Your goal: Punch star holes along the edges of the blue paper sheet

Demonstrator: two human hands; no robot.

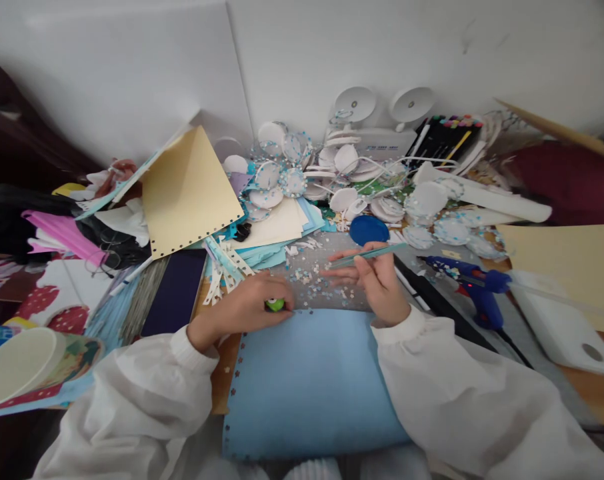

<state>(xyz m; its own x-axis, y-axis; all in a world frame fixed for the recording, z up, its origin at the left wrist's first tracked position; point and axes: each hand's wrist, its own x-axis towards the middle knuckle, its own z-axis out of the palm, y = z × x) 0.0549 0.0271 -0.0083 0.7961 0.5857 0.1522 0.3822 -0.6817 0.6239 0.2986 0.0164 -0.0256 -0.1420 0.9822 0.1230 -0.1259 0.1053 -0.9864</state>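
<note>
My left hand (249, 308) is closed over a small green punch (275, 305), pressing it at the top edge of a light blue paper sheet (307, 380) that lies in front of me. The sheet's left edge carries a row of punched holes. My right hand (377, 277) pinches a thin teal stick (369, 254) that points left and right above a scatter of tiny blue and white punched bits (315, 280). Both sleeves are white.
A blue glue gun (475, 283) lies right of my right hand. Behind are white paper discs (345, 160), a blue lid (369, 230), markers (445, 137), and a cream perforated sheet (187, 190). Piled paper and a paper plate (17, 363) crowd the left.
</note>
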